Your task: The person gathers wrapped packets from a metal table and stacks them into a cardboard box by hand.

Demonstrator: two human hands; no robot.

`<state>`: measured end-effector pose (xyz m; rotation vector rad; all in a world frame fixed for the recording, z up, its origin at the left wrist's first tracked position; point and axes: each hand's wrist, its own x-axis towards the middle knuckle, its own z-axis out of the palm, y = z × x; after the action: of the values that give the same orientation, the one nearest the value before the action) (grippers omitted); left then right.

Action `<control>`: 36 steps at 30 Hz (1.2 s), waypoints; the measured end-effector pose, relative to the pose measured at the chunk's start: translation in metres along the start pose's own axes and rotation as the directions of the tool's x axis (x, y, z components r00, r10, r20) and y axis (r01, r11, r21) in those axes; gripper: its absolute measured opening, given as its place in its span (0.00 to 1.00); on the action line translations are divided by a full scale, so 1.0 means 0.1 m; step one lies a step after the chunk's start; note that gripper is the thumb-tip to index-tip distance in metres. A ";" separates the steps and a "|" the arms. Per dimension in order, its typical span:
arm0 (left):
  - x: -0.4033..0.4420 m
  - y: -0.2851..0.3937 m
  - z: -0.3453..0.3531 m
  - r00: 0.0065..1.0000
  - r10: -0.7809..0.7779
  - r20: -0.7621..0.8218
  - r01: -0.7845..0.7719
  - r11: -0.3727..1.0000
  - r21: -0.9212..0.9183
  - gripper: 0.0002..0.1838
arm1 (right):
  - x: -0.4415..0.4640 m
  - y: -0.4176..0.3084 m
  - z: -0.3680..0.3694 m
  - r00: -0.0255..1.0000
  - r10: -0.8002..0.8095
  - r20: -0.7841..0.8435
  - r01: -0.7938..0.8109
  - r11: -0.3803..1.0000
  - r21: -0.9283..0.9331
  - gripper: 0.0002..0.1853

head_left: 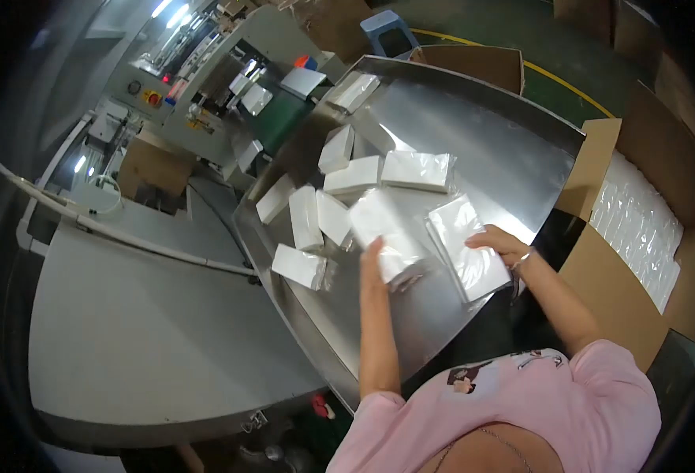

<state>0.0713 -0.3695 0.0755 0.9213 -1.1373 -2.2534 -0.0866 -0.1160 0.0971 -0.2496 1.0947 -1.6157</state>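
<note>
My left hand [372, 268] is at the near left edge of a white plastic-wrapped pack [384, 225], closed against its side, with most of the fingers hidden. The pack's lower end is blurred. To the right, my right hand [502, 245] grips another wrapped white pack [467, 246] by its right side, fingers lying over the top face. This pack is slightly tilted near the tray's front edge. Several similar packs lie loosely beyond and left of my hands, among them one white pack [306, 218] and another pack [417, 170].
A metal tray table [489, 142] with raised rims carries the packs. At right stands an open carton [599, 272] holding rows of wrapped packs. A machine with a green conveyor belt [284, 118] feeds in at the back left. Behind are a blue stool [387, 30] and another carton [481, 67].
</note>
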 end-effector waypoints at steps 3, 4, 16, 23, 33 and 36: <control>0.09 0.86 -0.35 0.979 0.195 -0.062 -0.193 0.980 0.038 0.22 | 0.12 -0.50 -0.24 0.993 -0.110 0.049 0.115 0.985 -0.131 0.27; 0.22 1.12 -0.44 0.955 0.275 -0.110 -0.268 0.960 0.075 0.21 | 0.27 -0.68 -0.32 0.972 -0.213 0.099 0.229 0.950 -0.214 0.28; 1.41 1.65 -1.30 0.993 -0.032 -0.114 0.080 0.892 0.444 0.22 | 2.03 -1.75 0.00 1.000 0.024 0.001 -0.012 0.526 -0.850 0.19; 0.78 1.05 -0.44 0.964 -0.216 0.154 0.098 0.828 0.552 0.29 | 2.01 -1.02 -0.19 0.981 0.110 0.160 0.031 0.726 -0.687 0.26; 0.67 0.76 -0.11 0.977 0.048 -0.208 -0.065 0.995 -0.078 0.30 | 1.51 -0.42 -0.23 0.980 -0.117 0.158 0.113 0.993 0.038 0.32; 0.96 1.01 -0.21 0.975 0.051 -0.218 -0.071 0.994 -0.083 0.30 | 1.41 -0.44 -0.32 0.985 -0.111 0.135 0.034 0.878 0.477 0.34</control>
<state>0.0314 -0.4983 0.1150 1.0507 -0.9466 -2.0788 -0.1878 -0.2217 0.0601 -0.0902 0.5465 -1.8428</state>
